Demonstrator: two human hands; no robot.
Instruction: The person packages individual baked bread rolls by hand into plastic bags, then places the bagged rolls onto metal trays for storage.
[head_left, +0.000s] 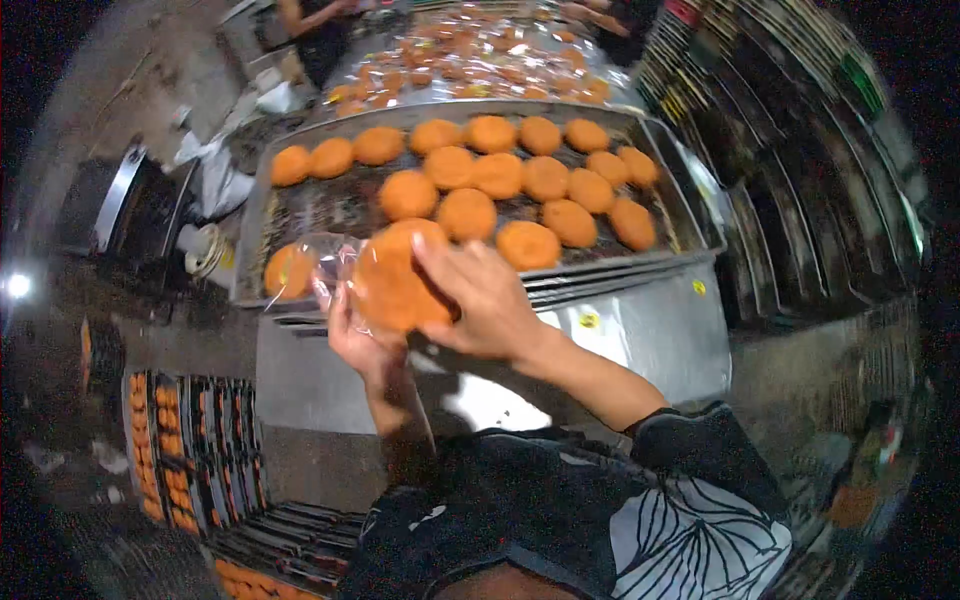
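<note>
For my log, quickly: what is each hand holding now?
Left hand: closed on the clear bag.
Right hand: holding the orange cake.

The clear thin plastic bag [322, 262] is glinting glossy, the round orange cake [395, 288] is looking matt and grainy, and the rectangular grey metal tray [620, 268] is shining smooth.

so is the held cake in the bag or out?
Cannot tell for sure. The clear bag covers the left edge of the cake, held by the left hand; the right hand grips its bare-looking right side.
</note>
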